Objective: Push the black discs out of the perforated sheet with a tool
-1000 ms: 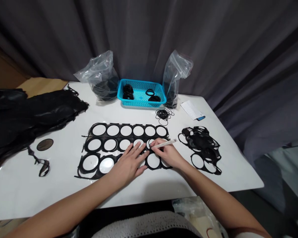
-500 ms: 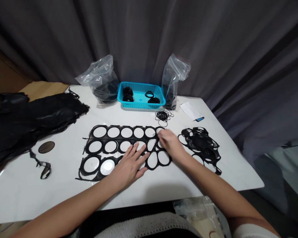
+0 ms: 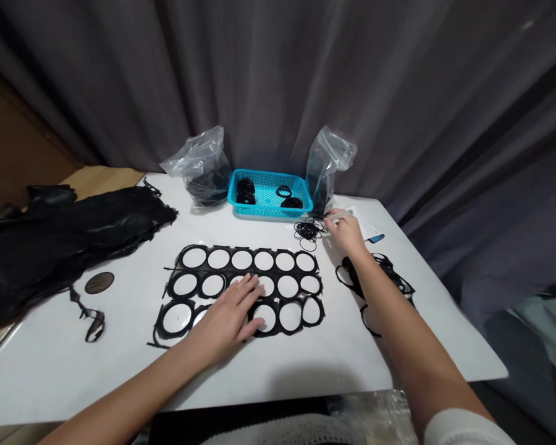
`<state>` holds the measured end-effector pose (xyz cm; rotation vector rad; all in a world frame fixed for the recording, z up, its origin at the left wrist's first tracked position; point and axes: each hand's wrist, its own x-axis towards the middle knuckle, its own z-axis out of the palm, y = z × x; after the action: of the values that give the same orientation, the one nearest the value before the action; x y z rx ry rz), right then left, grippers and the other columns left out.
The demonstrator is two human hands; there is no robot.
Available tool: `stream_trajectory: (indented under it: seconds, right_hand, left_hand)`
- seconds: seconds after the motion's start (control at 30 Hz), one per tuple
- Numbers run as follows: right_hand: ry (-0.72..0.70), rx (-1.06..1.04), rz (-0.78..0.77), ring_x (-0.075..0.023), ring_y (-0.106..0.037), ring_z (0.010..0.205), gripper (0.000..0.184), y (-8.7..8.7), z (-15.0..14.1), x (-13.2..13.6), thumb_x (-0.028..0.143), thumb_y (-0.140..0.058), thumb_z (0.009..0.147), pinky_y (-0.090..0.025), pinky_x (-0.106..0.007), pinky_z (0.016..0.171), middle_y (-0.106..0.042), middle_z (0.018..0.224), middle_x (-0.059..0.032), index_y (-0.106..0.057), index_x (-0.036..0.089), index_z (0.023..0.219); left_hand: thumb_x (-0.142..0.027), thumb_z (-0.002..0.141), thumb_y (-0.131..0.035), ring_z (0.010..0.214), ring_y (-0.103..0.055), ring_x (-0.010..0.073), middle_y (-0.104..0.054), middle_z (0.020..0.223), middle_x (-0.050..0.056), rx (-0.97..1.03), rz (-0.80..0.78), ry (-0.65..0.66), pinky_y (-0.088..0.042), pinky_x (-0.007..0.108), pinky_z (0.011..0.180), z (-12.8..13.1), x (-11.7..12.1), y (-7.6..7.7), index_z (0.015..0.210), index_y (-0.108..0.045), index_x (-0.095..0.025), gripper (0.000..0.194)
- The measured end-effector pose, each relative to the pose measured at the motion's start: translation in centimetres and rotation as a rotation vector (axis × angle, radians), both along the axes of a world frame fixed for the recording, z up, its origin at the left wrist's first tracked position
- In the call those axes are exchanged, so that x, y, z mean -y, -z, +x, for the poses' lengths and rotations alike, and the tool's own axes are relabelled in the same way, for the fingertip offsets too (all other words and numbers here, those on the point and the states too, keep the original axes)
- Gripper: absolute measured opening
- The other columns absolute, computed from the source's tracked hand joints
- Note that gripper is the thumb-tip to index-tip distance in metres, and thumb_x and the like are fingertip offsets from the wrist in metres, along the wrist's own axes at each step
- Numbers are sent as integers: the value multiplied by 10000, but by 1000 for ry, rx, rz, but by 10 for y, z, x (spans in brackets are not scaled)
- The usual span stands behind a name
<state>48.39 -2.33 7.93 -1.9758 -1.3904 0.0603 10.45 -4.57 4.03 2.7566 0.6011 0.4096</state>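
Observation:
A black rubber sheet (image 3: 241, 272) punched with three rows of round holes lies flat on the white table (image 3: 259, 364). My left hand (image 3: 227, 315) rests flat on its lower middle, fingers stretched out. My right hand (image 3: 345, 230) reaches far back right, closed around a thin white pen-like tool. It hovers beside a small heap of thin black rings (image 3: 307, 230), just in front of a clear plastic bag (image 3: 327, 164).
A turquoise basket (image 3: 271, 193) with black rings stands at the back, with another clear bag (image 3: 204, 167) to its left. Black sheet material (image 3: 65, 235) is piled at the left, a dark disc (image 3: 99, 282) near it. Tangled black offcuts (image 3: 389, 281) lie under my right forearm; a white card (image 3: 368, 225) lies behind.
My right hand left the sheet's right part and moved back and right to the heap of thin rings, carrying the white tool. My left hand stayed on the sheet. The view tilted upward.

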Motion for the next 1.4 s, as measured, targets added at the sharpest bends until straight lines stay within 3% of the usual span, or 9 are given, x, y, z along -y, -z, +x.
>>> stream_trajectory:
  seconds: [0.13, 0.23, 0.37, 0.6, 0.8, 0.9, 1.03, 1.13, 1.4]
  right_hand:
    - [-182, -257, 29, -232, -611, 849, 147, 4, -60, 29, 348, -572, 853, -479, -372, 819, -700, 998, -101, -608, 215, 802]
    - [-446, -579, -195, -192, -628, 793, 156, 16, -123, 54, 365, -597, 869, -493, -322, 737, -712, 956, -52, -634, 214, 850]
    - [-522, -594, -221, -197, -642, 918, 154, 28, -170, 76, 312, -588, 897, -485, -345, 846, -700, 994, -49, -594, 216, 776]
    - [-533, -558, -195, -202, -638, 979, 158, 28, -169, 77, 282, -567, 919, -470, -363, 917, -679, 1000, -47, -562, 224, 772]
    - [-552, -437, -177, -203, -632, 952, 175, 32, -172, 80, 254, -542, 947, -484, -358, 875, -659, 1012, -48, -536, 229, 774]
    - [-621, -224, -141, -229, -614, 960, 117, 35, -180, 89, 206, -488, 980, -492, -379, 853, -653, 1039, -82, -580, 231, 913]
    - [-704, 161, -147, -300, -576, 1041, 208, 38, -184, 94, 119, -444, 972, -463, -452, 902, -668, 1110, -154, -594, 195, 1093]
    - [-548, 248, -132, -302, -591, 977, 195, 38, -166, 83, 125, -426, 974, -451, -439, 870, -687, 1015, -148, -605, 196, 1007]
    - [38, 38, -4, -253, -599, 761, 165, 23, -82, 63, 293, -438, 958, -419, -358, 719, -699, 912, -108, -561, 223, 874]
  left_hand:
    - [-424, 1017, -521, 1469, -386, 306, -469, 1551, 125, -42, 71, 9, -351, 519, 1188, -20, -7, 10, 1408, -554, -196, 453]
    - [-406, 1004, -552, 1509, -300, 317, -463, 1560, 97, -42, 124, 14, -271, 546, 1219, -25, 0, 19, 1447, -518, -225, 480]
    - [-405, 1005, -553, 1527, -251, 315, -420, 1590, 89, -45, 139, -2, -230, 546, 1232, -23, 8, 23, 1485, -473, -242, 514]
    - [-400, 1000, -559, 1526, -228, 367, -433, 1583, 71, -69, 161, 9, -230, 589, 1212, -20, 9, 20, 1482, -474, -236, 516]
    - [-416, 1009, -531, 1520, -261, 338, -463, 1563, 76, -66, 142, -21, -219, 549, 1221, -18, 13, 18, 1510, -438, -233, 542]
    - [-379, 1007, -529, 1515, -273, 338, -462, 1564, 67, -72, 131, -52, -224, 551, 1216, -16, 15, 18, 1512, -434, -240, 532]
    - [-355, 987, -545, 1491, -315, 365, -445, 1576, 60, -83, 128, -52, -239, 568, 1205, -14, 15, 18, 1504, -443, -237, 540]
    - [-320, 975, -552, 1479, -328, 384, -429, 1586, 60, -105, 132, -60, -254, 584, 1193, -14, 15, 17, 1465, -490, -221, 504]
    - [-364, 992, -554, 1494, -306, 376, -429, 1584, 73, -89, 124, -45, -282, 598, 1190, -17, 13, 15, 1490, -451, -221, 529]
